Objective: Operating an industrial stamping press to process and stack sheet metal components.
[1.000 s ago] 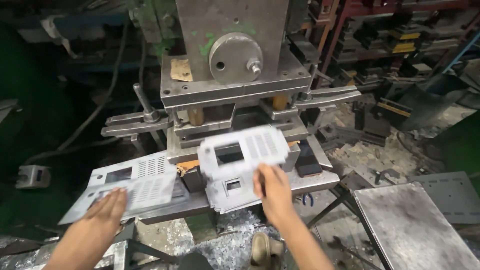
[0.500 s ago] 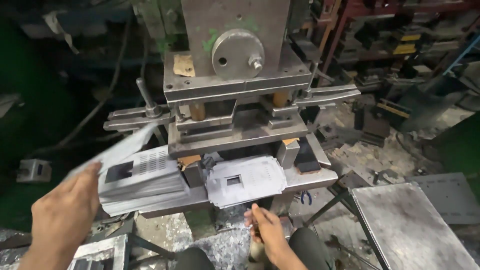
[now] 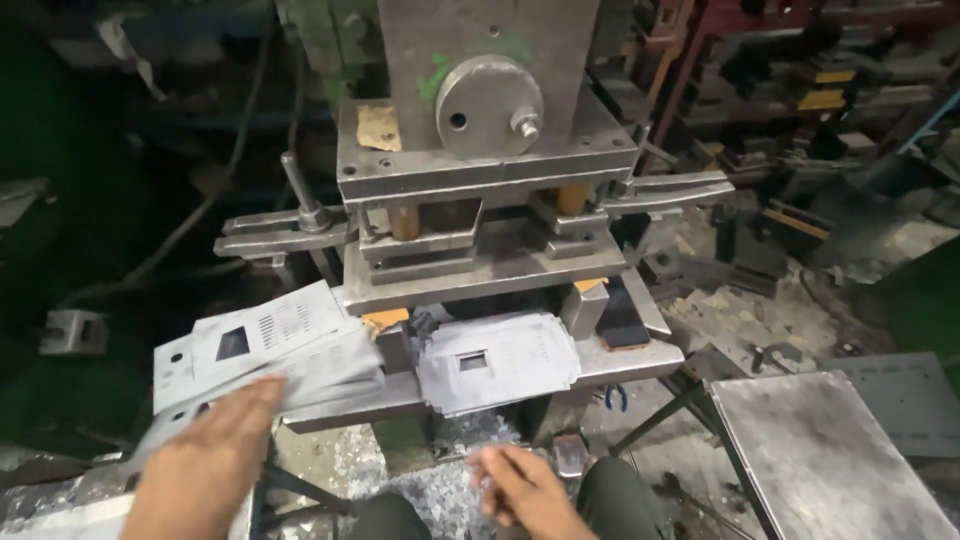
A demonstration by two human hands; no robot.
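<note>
At far left the left hand (image 3: 215,465) lies flat with fingers spread against the near edge of a stack of punched metal sheets (image 3: 265,350), touching it rather than gripping; the stack lies just ahead of and above that hand, its long axis running left to right and tilting up toward the press. The sheets are thin, grey and matte, with rectangular cut-outs and slotted vents. In the middle, a single punched sheet (image 3: 498,360) rests on the steel press bed (image 3: 640,358) under the heavy, scuffed ram. The right hand (image 3: 525,487) hangs slack and empty below it, just short of its near edge.
</note>
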